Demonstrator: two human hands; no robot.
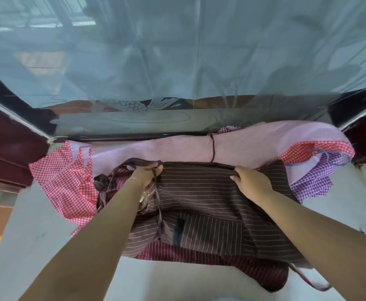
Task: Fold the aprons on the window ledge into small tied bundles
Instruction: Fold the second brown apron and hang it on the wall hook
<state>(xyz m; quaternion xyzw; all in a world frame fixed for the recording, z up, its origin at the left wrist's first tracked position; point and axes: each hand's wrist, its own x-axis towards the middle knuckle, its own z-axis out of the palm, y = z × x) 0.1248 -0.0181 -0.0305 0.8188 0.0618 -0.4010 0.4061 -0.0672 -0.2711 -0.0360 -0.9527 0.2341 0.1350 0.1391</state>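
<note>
Brown striped apron (199, 192) is barely folded: your left hand (147, 173) and right hand (248, 181) grip its far edge; tying remains.

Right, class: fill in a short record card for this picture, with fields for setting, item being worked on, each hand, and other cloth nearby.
Setting: pale window ledge
Item: brown pinstriped cloth apron
Left hand: grips the apron's far edge and a brown tie strap
Right hand: pinches the same edge
Nearby: red checked cloth, pink cloth, purple checked cloth
</note>
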